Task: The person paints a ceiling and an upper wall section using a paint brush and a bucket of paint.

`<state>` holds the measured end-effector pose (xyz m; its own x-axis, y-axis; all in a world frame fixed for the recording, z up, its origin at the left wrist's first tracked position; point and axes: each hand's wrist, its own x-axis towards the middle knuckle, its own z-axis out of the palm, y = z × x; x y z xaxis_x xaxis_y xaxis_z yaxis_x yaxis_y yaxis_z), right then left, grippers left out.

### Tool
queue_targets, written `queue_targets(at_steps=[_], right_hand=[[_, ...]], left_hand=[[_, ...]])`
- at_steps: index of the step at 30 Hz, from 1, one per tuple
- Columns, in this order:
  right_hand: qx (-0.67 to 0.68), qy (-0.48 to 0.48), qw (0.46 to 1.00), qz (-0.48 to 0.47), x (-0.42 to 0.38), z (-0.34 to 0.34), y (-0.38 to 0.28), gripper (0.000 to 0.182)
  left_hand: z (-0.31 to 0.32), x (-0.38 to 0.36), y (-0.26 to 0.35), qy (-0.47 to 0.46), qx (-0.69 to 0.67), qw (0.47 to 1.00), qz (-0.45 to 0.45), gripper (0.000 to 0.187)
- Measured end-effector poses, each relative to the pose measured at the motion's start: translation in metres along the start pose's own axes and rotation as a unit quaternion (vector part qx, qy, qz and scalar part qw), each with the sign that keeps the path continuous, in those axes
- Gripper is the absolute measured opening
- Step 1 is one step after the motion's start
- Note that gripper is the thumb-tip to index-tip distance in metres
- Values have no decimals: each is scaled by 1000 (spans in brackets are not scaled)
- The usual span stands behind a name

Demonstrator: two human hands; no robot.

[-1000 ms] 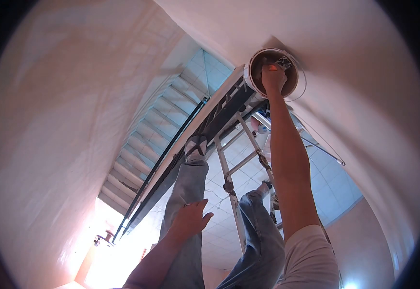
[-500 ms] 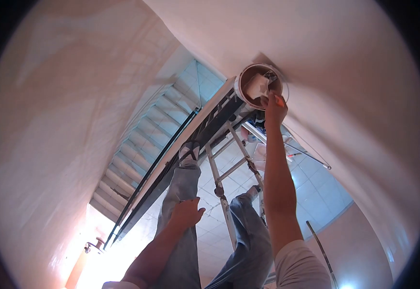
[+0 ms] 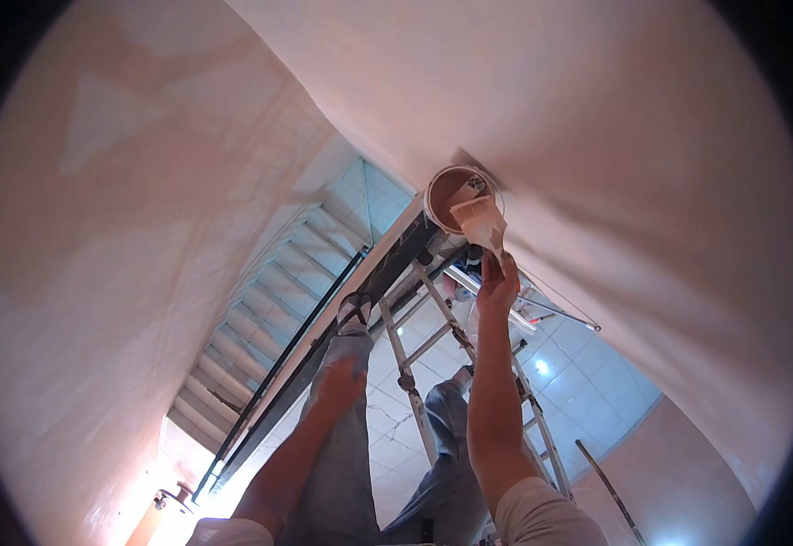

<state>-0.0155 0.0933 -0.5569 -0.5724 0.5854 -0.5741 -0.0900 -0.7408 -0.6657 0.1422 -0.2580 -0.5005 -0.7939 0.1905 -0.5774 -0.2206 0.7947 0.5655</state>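
Observation:
My right hand (image 3: 498, 282) is closed round the handle of a wide paint brush (image 3: 480, 224), whose bristles are over the near rim of a round bucket (image 3: 431, 202). Inside the bucket lies a small object with pale and dark parts, too small to name. The bucket stands at the upper end of a long plank (image 3: 323, 311), close to the wall. My left hand (image 3: 342, 382) rests on my left thigh or knee, its fingers smeared by motion.
A metal ladder (image 3: 424, 344) stands below the plank, near my legs. Stairs (image 3: 269, 300) descend at the left behind a dark rail (image 3: 296, 334). A pole (image 3: 610, 491) leans at the lower right. Smooth walls (image 3: 651, 164) rise on both sides, above a tiled floor (image 3: 569, 364).
My right hand has drawn back toward me and raised the brush out of the bucket. In view, the bucket sits lower and further left. My left hand has shifted slightly left.

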Motion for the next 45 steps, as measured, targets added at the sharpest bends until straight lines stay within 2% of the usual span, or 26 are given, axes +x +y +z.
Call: queue_targets(at_steps=[2, 5, 6, 7, 9, 10, 11, 12, 13, 14, 17, 20, 21, 23, 24, 26, 28, 35, 38, 40, 41, 42, 43, 45], right_hand=[[7, -39, 999, -2, -21, 2, -17, 37], [33, -100, 994, 10, -56, 15, -47, 40], [21, -65, 998, 18, -69, 19, -56, 40], [26, -103, 994, -5, -80, 19, -62, 38], [31, -85, 996, 11, -108, 31, -82, 33], [38, -72, 996, 21, -123, 41, -92, 34], [33, -107, 994, 17, -129, 39, -99, 39], [76, -105, 991, 21, -149, 61, -112, 32], [83, -81, 993, 26, -159, 70, -121, 32], [80, -108, 991, 15, -170, 81, -131, 31], [69, -143, 987, -4, -213, 133, -166, 25], [67, -184, 981, -17, -242, 186, -192, 24], [69, -199, 977, -15, -249, 200, -199, 24], [73, -224, 972, -6, -264, 230, -215, 25], [76, -233, 970, -2, -273, 247, -222, 25], [88, -267, 960, 2, -290, 280, -237, 28], [87, -285, 954, 7, -306, 308, -249, 28], [86, -329, 940, 13, -345, 329, -265, 27], [91, -326, 941, 13, -350, 335, -268, 26], [99, -327, 940, 14, -354, 333, -268, 24], [111, -338, 934, 13, -355, 333, -268, 24], [119, -348, 930, 13, -359, 334, -269, 24], [125, -357, 926, 15, -358, 331, -268, 24], [132, -377, 917, 4, -359, 333, -268, 23]], left_hand=[[-16, 0, -16, 61, -79, 995, -6, 45], [-61, -13, -39, 75, -116, 987, -76, 47], [-79, -19, -48, 62, -115, 987, -97, 49], [-94, -28, -63, 91, -75, 990, -81, 51], [-120, -50, -101, 157, 9, 986, -57, 53], [-137, -59, -116, 166, 0, 982, -90, 59], [-159, -69, -122, 193, 7, 974, -115, 61], [-181, -74, -125, 220, 13, 965, -139, 62], [-204, -82, -129, 244, 17, 956, -163, 63], [-227, -88, -131, 263, 12, 947, -186, 66], [-277, -106, -134, 331, -3, 923, -195, 64], [-293, -131, -132, 251, -18, 960, -124, 64], [-287, -141, -122, 226, -4, 964, -137, 64], [-270, -165, -100, 140, -6, 982, -127, 74], [-262, -176, -83, 52, -8, 988, -142, 81], [-243, -197, -47, -104, -53, 975, -189, 93], [-268, -237, 51, -232, -226, 903, -282, 92], [-195, -220, 4, -289, -362, 826, -321, 77], [-210, -199, -31, -312, -182, 929, -80, 56], [-253, -215, 12, -129, -214, 957, -145, 39], [-242, -197, -19, -73, -302, 943, -120, 33], [-254, -188, -33, -37, -300, 945, -121, 29], [-265, -178, -52, 30, -275, 961, -22, 32], [-315, -155, -71, 152, -11, 988, -30, 50]])
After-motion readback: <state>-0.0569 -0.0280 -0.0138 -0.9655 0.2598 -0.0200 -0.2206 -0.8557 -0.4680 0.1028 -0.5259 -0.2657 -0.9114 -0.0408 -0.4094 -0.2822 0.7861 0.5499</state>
